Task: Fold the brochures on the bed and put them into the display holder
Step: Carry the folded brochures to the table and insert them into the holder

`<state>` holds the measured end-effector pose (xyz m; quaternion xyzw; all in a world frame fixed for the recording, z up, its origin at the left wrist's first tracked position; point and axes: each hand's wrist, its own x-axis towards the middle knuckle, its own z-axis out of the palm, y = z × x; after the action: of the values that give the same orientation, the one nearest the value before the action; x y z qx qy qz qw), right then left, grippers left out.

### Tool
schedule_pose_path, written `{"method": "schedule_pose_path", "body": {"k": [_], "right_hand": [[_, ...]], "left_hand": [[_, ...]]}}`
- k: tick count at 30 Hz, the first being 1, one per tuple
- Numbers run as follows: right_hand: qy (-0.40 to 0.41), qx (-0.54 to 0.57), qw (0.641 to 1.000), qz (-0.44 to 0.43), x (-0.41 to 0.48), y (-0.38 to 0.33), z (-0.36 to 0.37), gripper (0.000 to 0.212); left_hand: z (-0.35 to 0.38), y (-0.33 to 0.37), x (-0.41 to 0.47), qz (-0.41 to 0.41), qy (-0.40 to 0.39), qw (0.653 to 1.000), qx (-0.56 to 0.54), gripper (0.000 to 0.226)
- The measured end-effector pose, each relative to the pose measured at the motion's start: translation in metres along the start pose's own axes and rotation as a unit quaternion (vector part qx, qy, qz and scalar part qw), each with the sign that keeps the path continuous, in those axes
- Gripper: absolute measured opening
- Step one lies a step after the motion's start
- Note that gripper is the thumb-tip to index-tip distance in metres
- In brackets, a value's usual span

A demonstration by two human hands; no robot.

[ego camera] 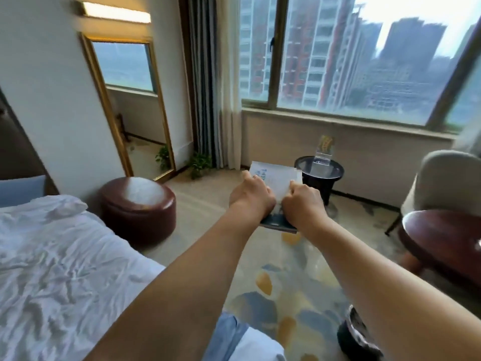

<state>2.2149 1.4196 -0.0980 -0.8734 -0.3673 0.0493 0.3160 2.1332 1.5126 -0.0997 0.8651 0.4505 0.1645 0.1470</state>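
Through the head camera I see two bare forearms stretched out in front of the person, meeting around one brochure (276,175). It is held up in the air above the patterned carpet (286,269), to the right of the bed and well short of the window wall. The left hand (251,195) grips its left side with the fingers curled round the edge. The right hand (303,201) grips its right side, knuckles bent and the back of the hand toward me, so its fingertips are hidden. The two hands sit just beside each other. Above them I see a white panel with faint blue print, and below the wrists a dark edge pokes out. I cannot tell whether it is a single sheet or several. Beyond the hands stands one small round dark side table (304,166) under the window (338,61). On it stands one clear display holder (322,156), upright, with one yellowish leaflet (325,143) standing in it. At lower left is one bed (52,256) with a crumpled white sheet. Just beside the bed's far corner sits one round brown ottoman (138,207). One tall gold-framed mirror (104,100) leans on the left wall, with one potted plant (199,162) near its foot. At right are one pale armchair (447,183) and one round wooden table (442,238).
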Motion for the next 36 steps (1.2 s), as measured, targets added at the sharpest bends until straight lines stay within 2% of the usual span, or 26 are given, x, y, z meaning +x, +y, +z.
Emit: {"method": "schedule_pose_path", "body": {"k": [7,14,17,22,27,36], "right_hand": [[0.055,-0.039,0.996,0.063,0.076,0.107,-0.112,0.024],[0.102,-0.044,0.989,0.102,0.151,0.177,-0.17,0.021],[0.105,-0.045,0.986,0.122,0.184,0.199,-0.175,0.025],[0.087,-0.055,0.986,0.133,0.246,0.223,-0.167,0.01],[0.087,-0.044,0.986,0.136,0.325,0.233,-0.159,0.016],[0.073,-0.025,0.983,0.168,0.453,0.277,-0.156,0.015]], "left_hand": [[0.055,0.167,0.064,0.093,-0.031,0.995,-0.034,0.051],[0.091,0.269,0.123,0.168,-0.041,0.984,-0.035,0.049],[0.113,0.294,0.154,0.166,-0.048,0.984,-0.039,0.05],[0.145,0.314,0.214,0.159,-0.063,0.985,-0.024,0.051],[0.169,0.33,0.297,0.171,-0.073,0.982,-0.02,0.05],[0.218,0.379,0.41,0.178,-0.097,0.979,0.007,0.046]]}}
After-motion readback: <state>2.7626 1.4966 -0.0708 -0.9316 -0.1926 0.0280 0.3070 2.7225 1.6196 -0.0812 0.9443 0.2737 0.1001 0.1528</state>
